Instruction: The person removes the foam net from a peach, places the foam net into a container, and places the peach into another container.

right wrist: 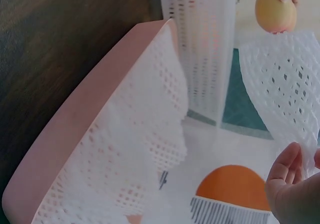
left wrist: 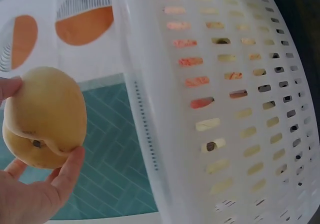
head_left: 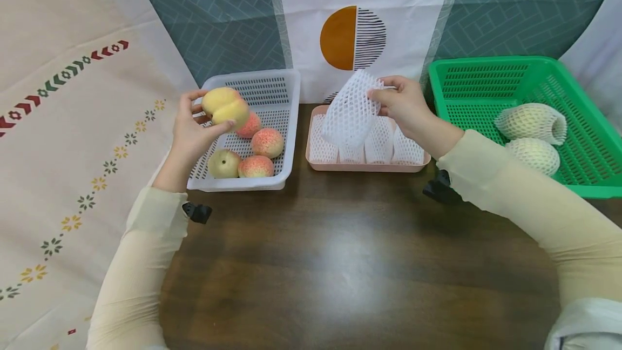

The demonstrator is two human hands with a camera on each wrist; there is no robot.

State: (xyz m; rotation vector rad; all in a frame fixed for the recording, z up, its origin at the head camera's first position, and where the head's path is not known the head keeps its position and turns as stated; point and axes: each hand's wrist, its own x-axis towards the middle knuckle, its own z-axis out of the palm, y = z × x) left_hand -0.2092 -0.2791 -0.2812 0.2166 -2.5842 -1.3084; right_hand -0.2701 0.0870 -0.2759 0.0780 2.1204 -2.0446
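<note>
My left hand [head_left: 194,123] grips a yellow peach [head_left: 225,107] above the white basket [head_left: 291,139]; the left wrist view shows fingers and thumb round the peach [left wrist: 47,119], its stem hollow facing the camera. Below it in the basket lie several more peaches [head_left: 268,142], some pink and one pale yellow. My right hand [head_left: 403,104] pinches the edge of a white foam net sleeve [head_left: 352,112], which hangs over the pink tray [head_left: 364,167]. In the right wrist view the foam net sleeve [right wrist: 285,83] looks flat and unfilled. More folded foam net sleeves [head_left: 379,142] lie in the tray.
At the right stands a green basket [head_left: 486,72] holding two peaches in foam nets [head_left: 534,155]. All the containers sit along the back of the dark wooden table [head_left: 340,263]. A patterned cloth [head_left: 233,20] hangs behind them, and a cream cloth [head_left: 73,150] is at the left.
</note>
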